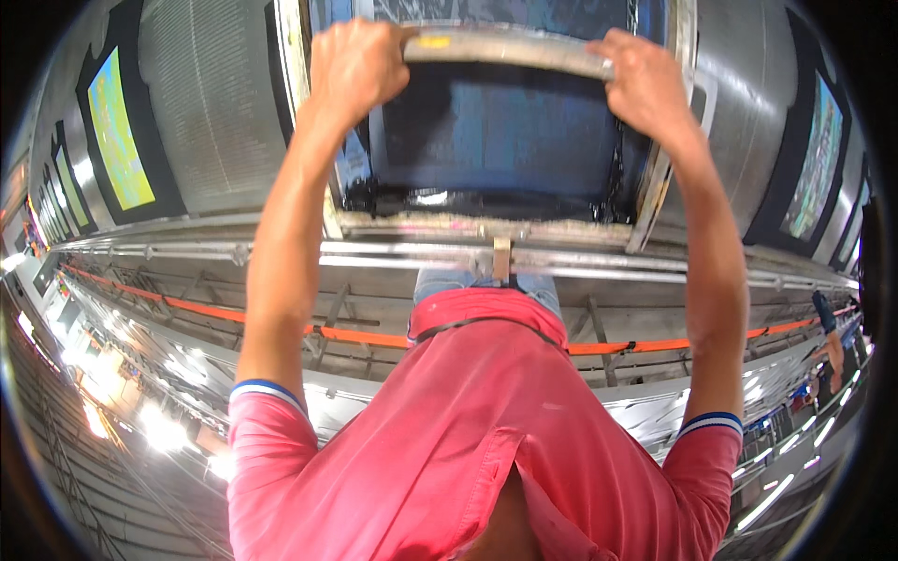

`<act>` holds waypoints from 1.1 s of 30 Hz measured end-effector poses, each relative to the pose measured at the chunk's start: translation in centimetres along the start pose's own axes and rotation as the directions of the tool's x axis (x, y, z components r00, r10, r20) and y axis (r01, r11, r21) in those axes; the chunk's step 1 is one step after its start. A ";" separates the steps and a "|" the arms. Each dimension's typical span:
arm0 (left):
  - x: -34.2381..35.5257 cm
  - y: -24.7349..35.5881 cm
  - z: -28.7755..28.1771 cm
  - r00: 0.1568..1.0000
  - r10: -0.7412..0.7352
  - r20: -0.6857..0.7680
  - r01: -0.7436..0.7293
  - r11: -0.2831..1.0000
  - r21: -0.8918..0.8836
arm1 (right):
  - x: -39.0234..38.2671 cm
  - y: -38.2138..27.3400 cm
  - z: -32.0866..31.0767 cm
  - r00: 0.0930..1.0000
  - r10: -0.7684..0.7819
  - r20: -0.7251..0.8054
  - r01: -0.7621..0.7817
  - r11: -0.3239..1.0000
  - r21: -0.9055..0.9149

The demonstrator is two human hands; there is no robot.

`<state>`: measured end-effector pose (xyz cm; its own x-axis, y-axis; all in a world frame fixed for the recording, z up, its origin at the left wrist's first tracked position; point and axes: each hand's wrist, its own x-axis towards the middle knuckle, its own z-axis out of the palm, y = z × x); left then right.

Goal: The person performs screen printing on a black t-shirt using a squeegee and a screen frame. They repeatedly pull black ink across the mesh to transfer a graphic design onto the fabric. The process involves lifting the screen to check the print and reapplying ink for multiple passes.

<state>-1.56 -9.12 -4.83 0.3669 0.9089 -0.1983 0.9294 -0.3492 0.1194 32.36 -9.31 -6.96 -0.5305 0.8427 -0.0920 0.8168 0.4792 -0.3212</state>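
Observation:
A long squeegee [510, 53] with a pale handle and a small yellow mark lies crosswise over a printing screen. My left hand [357, 70] is closed round its left end, and my right hand [645, 82] grips the right end. Both arms are stretched out ahead of me. Beneath the squeegee is the dark blue-black mesh [505, 131], set in a worn, pale screen frame [421, 227]. Glossy black ink [482, 201] lies along the near edge of the mesh and in its corners. The squeegee hides where its blade meets the mesh.
Metal printing tables run to both sides. A black piece of fabric with a yellow-green print [120, 131] lies on the left, another black printed piece [812, 159] on the right. Metal rails [402, 252] and an orange strip [599, 349] pass in front of my body. Another person's arm [832, 355] shows far right.

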 end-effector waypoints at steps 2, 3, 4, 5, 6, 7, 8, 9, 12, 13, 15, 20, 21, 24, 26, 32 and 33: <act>-6.5 2.3 0.7 0.999 -0.038 0.024 0.039 0.998 -0.047 | -5.3 -3.8 0.7 1.000 -0.006 0.022 0.006 0.999 0.036; -9.5 3.3 1.3 0.998 -0.034 0.048 0.038 0.996 -0.079 | -7.8 -5.8 0.6 0.995 0.026 0.091 -0.032 0.998 0.059; -12.2 4.5 1.5 0.994 -0.047 0.094 0.056 0.994 -0.091 | -10.4 -7.3 1.1 0.996 0.024 0.091 -0.032 0.996 0.084; -14.5 5.5 2.1 0.990 -0.064 0.129 0.078 0.991 -0.105 | -12.6 -8.4 2.0 0.996 0.016 0.086 -0.024 0.995 0.098; -16.7 6.1 3.2 0.994 -0.048 0.094 0.060 0.990 -0.131 | -14.8 -9.6 2.6 0.999 0.007 0.051 -0.012 0.994 0.105; -18.8 6.6 4.2 0.998 -0.041 0.055 0.050 0.986 -0.157 | -16.5 -10.6 3.1 1.000 -0.012 0.016 0.010 0.994 0.110; -20.3 7.3 4.5 0.993 -0.076 0.088 0.087 0.988 -0.128 | -17.4 -11.3 3.4 1.000 0.003 0.023 -0.006 0.992 0.125; -20.8 7.3 5.0 0.997 -0.071 0.026 0.075 0.985 -0.158 | -17.5 -11.5 3.3 0.999 0.010 0.044 -0.015 0.994 0.113; -18.1 8.0 0.9 0.963 -0.119 0.240 0.151 0.982 -0.118 | -15.9 -11.2 0.7 0.947 0.093 0.306 -0.125 0.989 0.085; -17.2 8.3 0.7 0.959 -0.090 0.270 0.118 0.989 -0.089 | -15.5 -11.0 -0.1 0.955 0.077 0.287 -0.135 0.973 0.189; -14.6 9.2 0.8 0.944 -0.028 0.329 0.042 0.999 -0.035 | -14.3 -10.4 -1.7 0.968 0.052 0.245 -0.147 0.910 0.387; -9.3 13.2 3.0 0.946 0.033 0.322 0.042 0.974 -0.222 | -11.4 -1.8 -3.7 0.845 0.496 -0.199 -0.319 0.767 0.557; -7.8 13.0 4.0 0.933 0.027 0.359 0.062 0.970 -0.234 | -11.2 0.6 -3.0 0.791 0.566 -0.233 -0.403 0.768 0.498; -3.4 12.5 4.7 0.668 0.021 0.744 0.176 0.967 -0.185 | -10.9 6.9 0.7 0.651 0.689 -0.318 -0.577 0.722 0.383; -1.6 10.9 5.9 0.577 0.096 0.811 0.248 0.926 -0.285 | -9.9 9.2 2.3 0.590 0.770 -0.245 -0.594 0.619 0.514; 9.0 3.2 3.8 0.487 0.420 0.766 -0.118 0.900 -0.419 | -8.0 8.2 0.7 0.505 0.849 0.153 -0.470 0.121 0.875; 12.1 2.2 1.7 0.534 0.356 0.767 -0.099 0.927 -0.362 | -8.2 8.2 0.1 0.482 0.856 0.187 -0.480 0.079 0.874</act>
<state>4.95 0.73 -8.64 0.5571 0.1863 -0.8093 0.8112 -0.3309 0.4822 43.36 -12.38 -8.96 0.4014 0.7701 -0.4959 0.1205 -0.5811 -0.8049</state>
